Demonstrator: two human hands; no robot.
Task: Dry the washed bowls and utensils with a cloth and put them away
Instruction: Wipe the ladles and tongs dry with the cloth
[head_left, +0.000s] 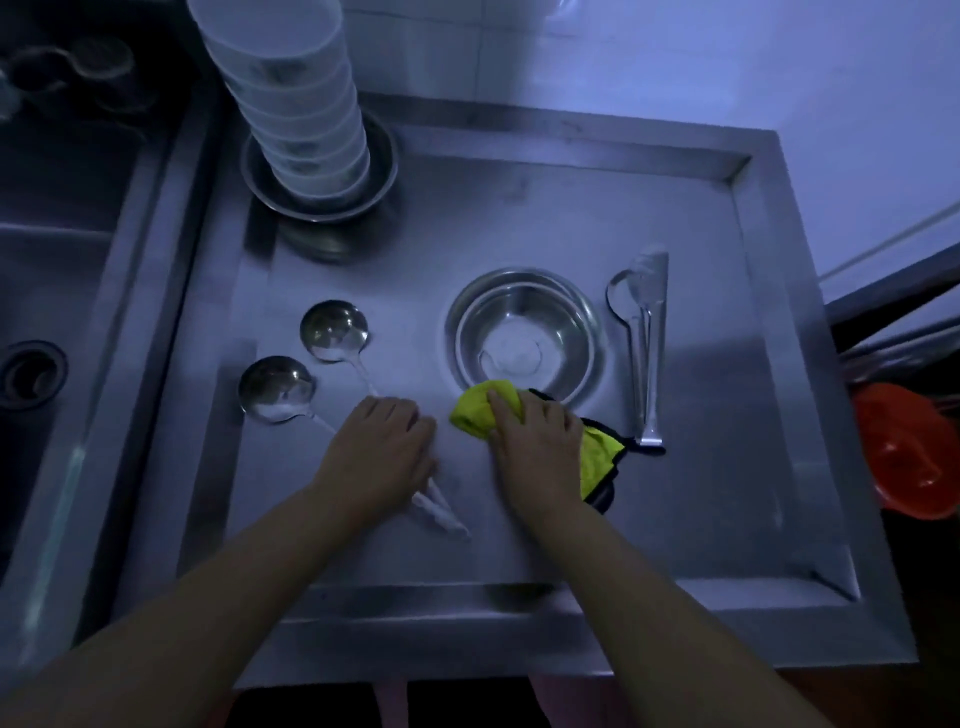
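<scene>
Both forearms enter from 6 o'clock and reach over the steel desk (675, 519), a shallow tray with a raised rim.

Left hand (379, 447): palm down, resting on the handles of two ladles. Its grip is loose and fairly flat; whether the fingers curl round a handle cannot be told, as the hand hides that part. The handle ends stick out from under the wrist toward 5 o'clock.

Right hand (537, 441): palm down on a yellow cloth (597, 457) with a dark edge. Its grip is narrow, fingers bent over the bunched front of the cloth and pressing it to the desk. The cloth's front fold lies at the 6 o'clock rim of the steel bowl (524, 327), touching or just overlapping it.

Task items:
- Steel bowl: upright, open side up, at the centre of the desk.
- Near ladle (275, 387): cup at 9 o'clock from the left hand.
- Far ladle (335, 330): cup at 10 o'clock from the left hand, just beyond the near one.
- Tongs (647, 353) with a spoon (623, 296) lying against them: just beside the bowl at its 3 o'clock, running from 12 to 6 o'clock. The near end of the tongs touches the cloth's dark edge.

Other items:
- Stack of white bowls (296, 98): tall, standing in a steel basin (384, 156) at 11 o'clock on the desk.
- Sink (62, 291): at 9 o'clock, beside the desk.
- Red tub (909, 452): at 3 o'clock, off the desk edge.
</scene>
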